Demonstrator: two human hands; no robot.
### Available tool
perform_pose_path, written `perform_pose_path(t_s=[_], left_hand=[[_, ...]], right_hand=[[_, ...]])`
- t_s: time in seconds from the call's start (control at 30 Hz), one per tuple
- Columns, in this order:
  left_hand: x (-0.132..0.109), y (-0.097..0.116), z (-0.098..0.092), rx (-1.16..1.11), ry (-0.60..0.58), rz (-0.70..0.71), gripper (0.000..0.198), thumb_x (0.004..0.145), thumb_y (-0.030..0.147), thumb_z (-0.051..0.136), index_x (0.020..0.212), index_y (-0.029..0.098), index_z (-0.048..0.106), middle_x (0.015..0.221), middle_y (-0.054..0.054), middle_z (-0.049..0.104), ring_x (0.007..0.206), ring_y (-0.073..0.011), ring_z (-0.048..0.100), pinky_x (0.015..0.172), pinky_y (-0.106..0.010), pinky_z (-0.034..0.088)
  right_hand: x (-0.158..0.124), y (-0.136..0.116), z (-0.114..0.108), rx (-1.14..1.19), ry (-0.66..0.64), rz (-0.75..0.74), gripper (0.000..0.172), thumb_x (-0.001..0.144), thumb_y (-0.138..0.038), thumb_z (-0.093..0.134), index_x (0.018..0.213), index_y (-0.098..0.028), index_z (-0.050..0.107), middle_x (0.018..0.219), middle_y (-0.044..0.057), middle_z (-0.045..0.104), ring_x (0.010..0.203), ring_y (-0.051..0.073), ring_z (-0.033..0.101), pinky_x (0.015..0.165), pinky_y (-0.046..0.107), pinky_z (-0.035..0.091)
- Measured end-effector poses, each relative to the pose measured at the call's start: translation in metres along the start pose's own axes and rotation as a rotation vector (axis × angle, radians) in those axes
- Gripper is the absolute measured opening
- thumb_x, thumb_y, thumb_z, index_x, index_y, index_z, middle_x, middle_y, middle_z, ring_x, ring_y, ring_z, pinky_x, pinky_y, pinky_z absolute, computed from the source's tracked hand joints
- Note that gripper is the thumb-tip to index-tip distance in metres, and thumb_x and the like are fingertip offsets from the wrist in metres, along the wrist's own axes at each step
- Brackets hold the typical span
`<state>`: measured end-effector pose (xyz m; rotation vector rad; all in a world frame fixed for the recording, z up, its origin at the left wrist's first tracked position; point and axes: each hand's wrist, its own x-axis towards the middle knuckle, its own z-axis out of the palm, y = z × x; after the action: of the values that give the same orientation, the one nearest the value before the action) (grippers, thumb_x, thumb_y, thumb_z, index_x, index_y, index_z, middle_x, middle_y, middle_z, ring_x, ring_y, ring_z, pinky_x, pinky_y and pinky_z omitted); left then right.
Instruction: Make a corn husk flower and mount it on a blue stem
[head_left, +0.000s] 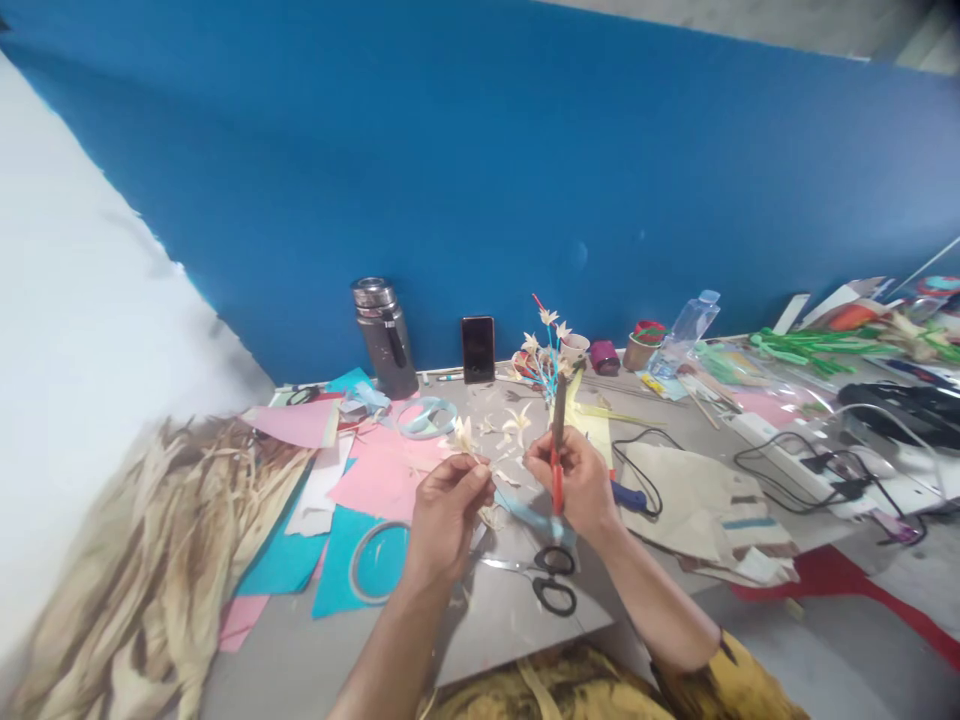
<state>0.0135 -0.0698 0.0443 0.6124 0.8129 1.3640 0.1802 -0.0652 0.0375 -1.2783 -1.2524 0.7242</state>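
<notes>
Above the tabletop (229, 682), between its near and far edges, our left hand (448, 508) pinches a pale flower (463, 437) low down; our right hand (582, 482) grips a red-and-brown tool (557, 478). We judge the flower papery, light and fragile, best held there.

Narrow gap between the hands (452, 505), scissors (535, 569) just below, flask (386, 350) and phone (478, 350) blocking beyond, husks (161, 570) crowding left

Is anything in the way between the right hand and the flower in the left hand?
Nothing I can see blocks the gap between the right hand and the flower in the left hand. The scissors lie on the near side.
</notes>
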Motion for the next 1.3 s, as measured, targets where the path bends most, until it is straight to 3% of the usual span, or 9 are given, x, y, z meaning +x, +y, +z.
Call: perform_pose_path(t_s=[0.17,0.3,0.5,0.63,0.83,1.07,1.3], left_hand=[[0.001,0.005,-0.013,-0.012,0.062,0.011,0.030,0.058,0.025,0.089,0.072,0.016,0.065,0.074,0.002,0.064,0.057,-0.0078,0.058,0.055,-0.020,0.045],[0.002,0.005,-0.020,-0.028,0.080,-0.014,0.030,0.058,0.024,0.089,0.073,0.015,0.065,0.077,0.002,0.064,0.057,-0.0066,0.056,0.055,-0.020,0.044],[0.006,0.001,-0.025,-0.067,0.052,-0.015,0.029,0.060,0.025,0.089,0.072,0.016,0.064,0.078,0.002,0.063,0.058,-0.0075,0.055,0.053,-0.021,0.044],[0.005,0.001,-0.026,-0.070,0.039,-0.031,0.027,0.062,0.026,0.088,0.073,0.016,0.065,0.078,0.002,0.062,0.057,-0.0074,0.055,0.054,-0.021,0.043],[0.003,0.004,-0.027,-0.105,0.043,-0.030,0.029,0.060,0.025,0.089,0.072,0.016,0.064,0.078,0.002,0.061,0.057,-0.0072,0.053,0.053,-0.021,0.043],[0.001,0.004,-0.027,-0.147,0.020,-0.051,0.027,0.063,0.025,0.088,0.074,0.016,0.065,0.080,0.002,0.062,0.057,-0.0066,0.054,0.054,-0.020,0.043],[0.000,0.002,-0.027,-0.148,-0.008,-0.056,0.025,0.066,0.025,0.086,0.074,0.016,0.065,0.075,0.003,0.060,0.057,-0.0068,0.053,0.054,-0.020,0.042]], right_hand=[[0.016,0.015,-0.004,-0.227,0.039,0.192,0.018,0.072,-0.033,0.067,0.084,-0.020,0.061,0.072,0.001,0.069,0.054,0.014,0.056,0.049,0.024,0.042],[0.028,0.029,-0.005,-0.393,0.033,0.240,0.018,0.076,-0.032,0.062,0.089,-0.019,0.064,0.071,0.001,0.070,0.054,0.017,0.059,0.050,0.025,0.042],[0.055,0.038,-0.002,-0.656,0.036,0.239,0.023,0.076,-0.022,0.062,0.099,-0.021,0.068,0.095,0.008,0.075,0.086,0.025,0.068,0.068,0.029,0.043],[0.073,0.041,0.005,-0.775,0.031,0.253,0.028,0.082,-0.027,0.063,0.109,-0.021,0.067,0.103,0.011,0.074,0.094,0.027,0.068,0.072,0.031,0.043],[0.080,0.053,0.026,-0.802,-0.084,0.214,0.028,0.081,-0.022,0.066,0.109,-0.025,0.066,0.107,0.003,0.076,0.094,0.021,0.070,0.071,0.026,0.044],[0.081,0.071,0.037,-0.815,-0.129,0.212,0.025,0.081,-0.021,0.068,0.106,-0.021,0.065,0.105,0.006,0.076,0.094,0.021,0.069,0.071,0.026,0.044],[0.078,0.068,0.038,-0.771,-0.123,0.195,0.022,0.082,-0.021,0.067,0.104,-0.019,0.065,0.097,0.009,0.075,0.089,0.022,0.068,0.069,0.027,0.040]])
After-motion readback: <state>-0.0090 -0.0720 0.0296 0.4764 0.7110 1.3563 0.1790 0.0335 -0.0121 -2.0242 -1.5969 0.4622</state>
